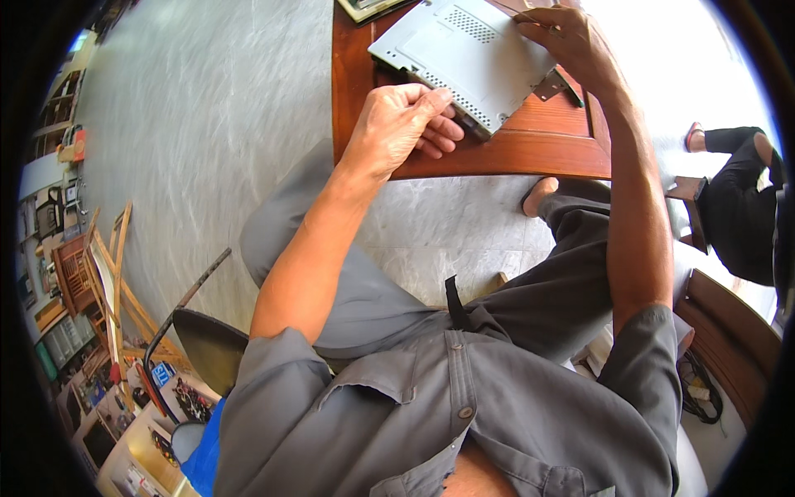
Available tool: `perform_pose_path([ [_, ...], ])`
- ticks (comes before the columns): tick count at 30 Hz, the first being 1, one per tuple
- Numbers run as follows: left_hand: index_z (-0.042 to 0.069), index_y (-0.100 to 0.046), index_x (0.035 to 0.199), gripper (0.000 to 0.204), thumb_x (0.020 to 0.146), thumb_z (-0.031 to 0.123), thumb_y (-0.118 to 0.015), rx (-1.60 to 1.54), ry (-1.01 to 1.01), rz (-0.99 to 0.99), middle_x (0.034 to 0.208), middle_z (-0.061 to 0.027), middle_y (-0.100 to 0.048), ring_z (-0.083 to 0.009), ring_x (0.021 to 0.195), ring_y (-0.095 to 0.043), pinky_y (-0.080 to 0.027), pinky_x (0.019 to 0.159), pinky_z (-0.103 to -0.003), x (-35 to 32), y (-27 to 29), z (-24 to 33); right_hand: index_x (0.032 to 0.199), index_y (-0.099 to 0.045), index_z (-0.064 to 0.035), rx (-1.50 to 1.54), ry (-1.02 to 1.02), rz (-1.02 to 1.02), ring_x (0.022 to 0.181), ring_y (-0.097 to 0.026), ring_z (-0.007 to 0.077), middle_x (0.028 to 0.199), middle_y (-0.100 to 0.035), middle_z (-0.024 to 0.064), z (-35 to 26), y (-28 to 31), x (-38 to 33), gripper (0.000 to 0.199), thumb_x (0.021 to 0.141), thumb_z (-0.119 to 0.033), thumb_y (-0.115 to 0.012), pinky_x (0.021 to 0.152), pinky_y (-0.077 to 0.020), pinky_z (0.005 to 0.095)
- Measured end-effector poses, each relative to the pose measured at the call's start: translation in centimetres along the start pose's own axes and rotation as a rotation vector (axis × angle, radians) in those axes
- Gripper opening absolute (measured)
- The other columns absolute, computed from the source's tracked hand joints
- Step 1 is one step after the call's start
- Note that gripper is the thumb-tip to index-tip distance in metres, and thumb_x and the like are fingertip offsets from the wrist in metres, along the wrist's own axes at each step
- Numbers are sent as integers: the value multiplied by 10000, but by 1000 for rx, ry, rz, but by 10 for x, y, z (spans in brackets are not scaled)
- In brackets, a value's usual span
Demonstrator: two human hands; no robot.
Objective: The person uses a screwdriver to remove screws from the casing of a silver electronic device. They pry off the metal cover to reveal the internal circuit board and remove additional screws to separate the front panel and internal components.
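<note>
Table: reddish wood (551,149), supporting the pale metal case (476,62), which is lying askew.
Left hand (397,124): curling narrowly at the case's near edge; grip unclear.
Right hand (571,40): fingers bunching at its right edge; cannot tell what they're holding.
Room: grey floor (215,91) stretching leftward.

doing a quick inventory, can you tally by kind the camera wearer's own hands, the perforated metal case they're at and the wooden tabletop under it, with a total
Hands: 2 (left hand, right hand)
Perforated metal case: 1
Wooden tabletop: 1
Total: 4
</note>
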State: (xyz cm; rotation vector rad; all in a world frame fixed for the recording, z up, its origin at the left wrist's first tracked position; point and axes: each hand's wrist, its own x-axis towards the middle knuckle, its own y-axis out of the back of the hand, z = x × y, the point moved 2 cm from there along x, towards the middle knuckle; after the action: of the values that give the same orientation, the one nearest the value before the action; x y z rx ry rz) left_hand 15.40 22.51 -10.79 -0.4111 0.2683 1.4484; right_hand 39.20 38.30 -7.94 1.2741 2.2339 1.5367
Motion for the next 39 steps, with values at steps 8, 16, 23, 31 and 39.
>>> perform_pose_path([
  [8,24,-665,976,382,1012,404,-658,-116,-42,215,828,-126,-737,-184,687,-715,-603,630,-321,5,28,0,1083,-778,-31,81,-270,-66,865,-703,175,933,-758,106,33,-7,-16,284,1003,-283,-674,801,-559,353],
  [16,44,-661,908,324,1009,351,-683,-184,-66,266,806,-103,-712,-198,690,-716,-613,630,-334,13,32,-5,945,-785,-12,72,-311,-85,625,-589,121,724,-701,62,27,3,-21,297,978,-287,-680,607,-487,329],
  [23,77,-639,843,305,1011,329,-678,-207,-101,305,758,-63,-693,-168,617,-693,-617,599,-316,20,45,-4,930,-792,11,318,-488,-231,696,-704,173,775,-766,99,2,7,-42,332,946,-300,-677,692,-555,353],
  [31,52,-607,985,259,1007,296,-690,45,-197,412,768,-35,-651,-122,628,-660,-591,563,-284,25,50,12,1018,-775,7,328,-466,-259,699,-720,146,765,-760,101,-17,11,-56,330,1021,-300,-654,745,-571,328],
  [39,-14,-566,1218,365,989,225,-721,168,-207,456,741,-30,-604,-90,555,-558,-532,478,-260,32,54,20,1029,-774,-3,413,-477,-186,739,-737,198,786,-758,119,-19,12,-60,257,967,-205,-628,762,-581,365],
])
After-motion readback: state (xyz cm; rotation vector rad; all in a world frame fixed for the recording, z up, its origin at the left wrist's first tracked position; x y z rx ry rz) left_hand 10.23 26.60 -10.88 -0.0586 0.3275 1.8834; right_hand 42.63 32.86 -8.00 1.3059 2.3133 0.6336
